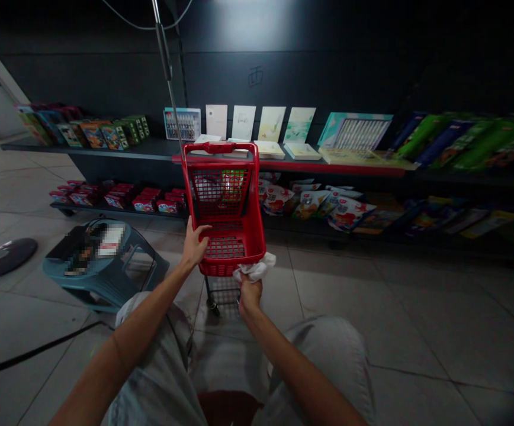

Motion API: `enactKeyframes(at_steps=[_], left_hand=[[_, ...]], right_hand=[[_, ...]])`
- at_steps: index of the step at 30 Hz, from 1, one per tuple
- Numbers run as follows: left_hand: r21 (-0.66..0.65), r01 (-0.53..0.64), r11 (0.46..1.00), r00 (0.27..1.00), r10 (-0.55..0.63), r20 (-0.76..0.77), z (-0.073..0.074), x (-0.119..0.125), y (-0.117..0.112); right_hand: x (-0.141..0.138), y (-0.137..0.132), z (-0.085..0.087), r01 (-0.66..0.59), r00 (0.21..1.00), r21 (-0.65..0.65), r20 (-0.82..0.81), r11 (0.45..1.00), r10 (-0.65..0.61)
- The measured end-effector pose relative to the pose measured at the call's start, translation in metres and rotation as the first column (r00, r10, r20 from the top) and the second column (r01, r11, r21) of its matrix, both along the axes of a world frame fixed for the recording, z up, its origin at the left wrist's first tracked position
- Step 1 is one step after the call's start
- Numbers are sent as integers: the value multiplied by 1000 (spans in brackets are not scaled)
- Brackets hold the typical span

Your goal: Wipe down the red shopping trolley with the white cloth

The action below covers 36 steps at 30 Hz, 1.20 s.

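Note:
A small red shopping cart [257, 219] stands upright in front of me, its basket made of plastic lattice and its handle on the far side. My left hand [193, 244] grips the left edge of the basket, with thumb and forefinger showing on the inner side. Bunched in my right hand [250, 294] is a white cloth or tissue [257, 269], pressed against the basket's near right corner. Most of the right fingers are hidden by it. Below the basket, a metal lower frame and a dark wheel [213, 306] show.
A dark shelf [141, 147] behind the cart holds boxes, upright booklets [243, 122], pen sets and snack bags [346, 212]. To the left stands a blue-grey stool [106, 281] with blurred items on top. A metal pole [164, 53] rises beside the cart; a black cable [35, 352] crosses the left.

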<state>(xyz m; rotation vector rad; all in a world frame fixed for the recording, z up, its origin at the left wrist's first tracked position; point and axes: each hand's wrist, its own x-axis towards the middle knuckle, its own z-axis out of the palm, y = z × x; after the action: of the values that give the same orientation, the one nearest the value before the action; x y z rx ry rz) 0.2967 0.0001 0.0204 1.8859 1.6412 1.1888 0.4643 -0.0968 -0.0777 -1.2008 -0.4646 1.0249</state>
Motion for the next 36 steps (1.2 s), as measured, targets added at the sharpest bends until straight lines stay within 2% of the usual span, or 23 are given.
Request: enactKeyframes(at_steps=[2, 3, 6, 8, 11, 14, 17, 20, 23, 25, 27, 30, 33, 36], left_hand=[[-21, -2, 1000, 1000, 2, -24, -2, 1, 0], [-36, -6, 999, 999, 5, -37, -2, 1, 0], [-66, -30, 997, 998, 26, -65, -2, 2, 0], [-67, -36, 997, 997, 31, -73, -1, 1, -1], [-67, -3, 998, 996, -3, -86, 1, -1, -1], [-61, 35, 998, 994, -41, -100, 3, -2, -1], [-53, 65, 997, 993, -70, -96, 2, 0, -3], [-32, 86, 996, 992, -88, -85, 0, 6, -5], [-15, 86, 996, 991, -87, -99, -2, 12, -6], [-20, 77, 997, 991, -78, -109, -2, 14, -7], [-29, 67, 997, 992, -70, -107, -1, 15, -7], [-44, 56, 997, 994, -60, -94, 1, 14, -8], [-51, 68, 996, 994, -73, -87, 1, 10, -8], [-44, 100, 994, 991, -104, -81, 0, 5, -6]], right_hand=[[-12, -6, 4, -1, 997, -76, -79, 997, -5], [-17, -9, 6, -47, 995, -118, -95, 992, 36], [-30, -17, 16, -312, 946, -190, -159, 931, 284], [-34, -17, 23, -401, 899, -153, -257, 903, 356], [-27, -12, 31, -309, 892, -94, -374, 946, 254], [-4, -6, 35, -129, 915, -140, -398, 982, 64], [15, -2, 36, 40, 920, -136, -381, 990, -89], [13, -3, 37, 109, 914, -97, -380, 989, -138], [-13, -8, 35, 88, 900, -92, -419, 992, -119], [-38, -12, 32, 26, 877, -93, -476, 995, -68], [-64, -15, 29, -113, 837, -77, -545, 991, 53], [-91, -14, 29, -311, 744, -26, -629, 950, 226], [-90, -8, 36, -337, 707, -30, -668, 941, 232], [-60, -5, 44, -316, 719, -75, -670, 946, 187]])
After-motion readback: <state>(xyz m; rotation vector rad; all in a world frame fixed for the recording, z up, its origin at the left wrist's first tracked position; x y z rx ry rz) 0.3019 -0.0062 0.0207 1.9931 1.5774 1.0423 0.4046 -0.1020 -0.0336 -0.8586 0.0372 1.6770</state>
